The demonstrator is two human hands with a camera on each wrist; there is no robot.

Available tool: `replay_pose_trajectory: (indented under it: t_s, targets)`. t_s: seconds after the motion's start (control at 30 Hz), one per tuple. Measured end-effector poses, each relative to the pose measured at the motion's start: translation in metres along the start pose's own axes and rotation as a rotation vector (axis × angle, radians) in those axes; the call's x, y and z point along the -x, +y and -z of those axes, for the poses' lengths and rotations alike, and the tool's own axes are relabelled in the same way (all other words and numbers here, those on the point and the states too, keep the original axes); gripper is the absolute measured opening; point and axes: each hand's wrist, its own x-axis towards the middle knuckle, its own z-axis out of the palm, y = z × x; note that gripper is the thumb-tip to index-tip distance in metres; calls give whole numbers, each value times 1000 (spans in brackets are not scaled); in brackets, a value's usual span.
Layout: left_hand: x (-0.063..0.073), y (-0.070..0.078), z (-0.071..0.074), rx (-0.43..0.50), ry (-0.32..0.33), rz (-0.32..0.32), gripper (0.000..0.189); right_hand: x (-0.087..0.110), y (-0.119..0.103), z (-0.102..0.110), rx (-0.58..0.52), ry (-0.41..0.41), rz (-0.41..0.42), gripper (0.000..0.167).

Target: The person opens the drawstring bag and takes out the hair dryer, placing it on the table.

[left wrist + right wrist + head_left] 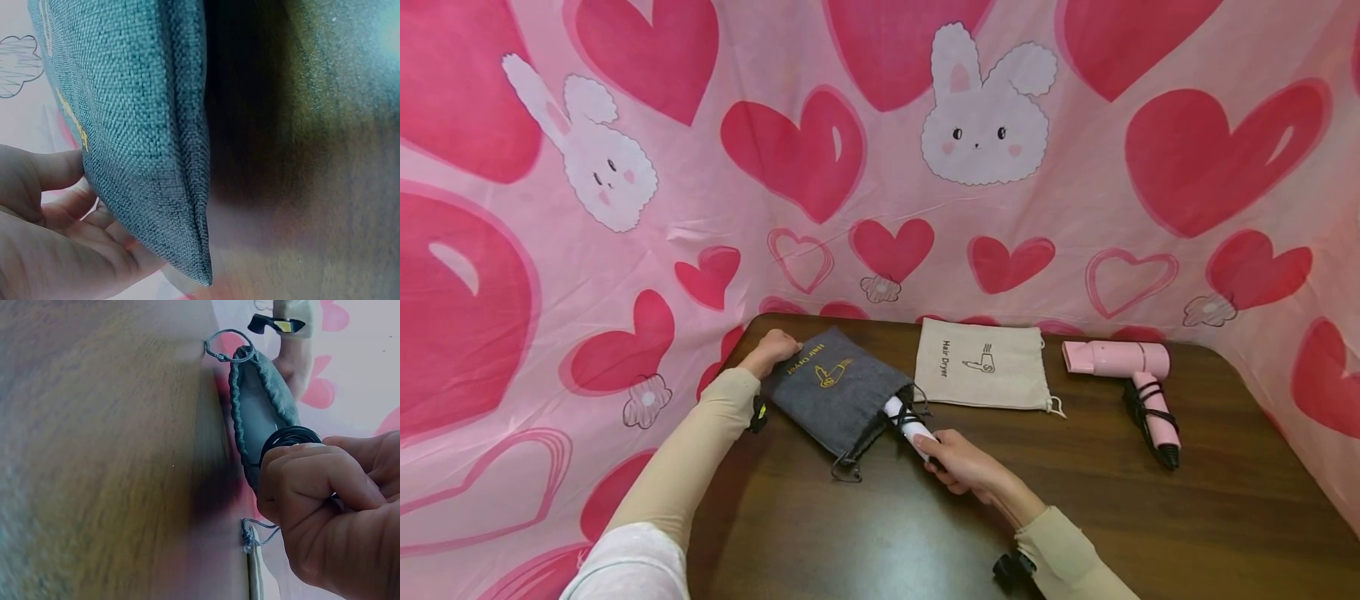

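Note:
A dark grey drawstring bag, printed with a yellow dryer drawing, lies slantwise on the left of the table. My left hand pinches its far closed end; in the left wrist view the thumb is on the printed side and the fingers reach behind the cloth. From the bag's mouth sticks a white handle, wound with black cord, apparently a hair dryer's. Gripping its outer end is my right hand. The rest of it is hidden inside the bag.
Behind the right hand, a beige drawstring bag marked "Hair Dryer" lies flat. A pink hair dryer, cord wrapped round its handle, is at the right. A pink cloth with hearts and rabbits hangs round the brown table.

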Motion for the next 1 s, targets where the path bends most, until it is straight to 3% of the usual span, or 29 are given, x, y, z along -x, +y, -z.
replay_pose_trajectory:
  t_s: [0.17,0.83,1.0]
  targets:
    - [1,0,2,13,-24,19,35,-1,3,1,-6,-4,1,43]
    - [0,-1,2,28,-4,13,26,2,4,4,-13,-2,14,41]
    - [1,-1,0,24,-5,11,31,3,4,5,-9,0,12,42]
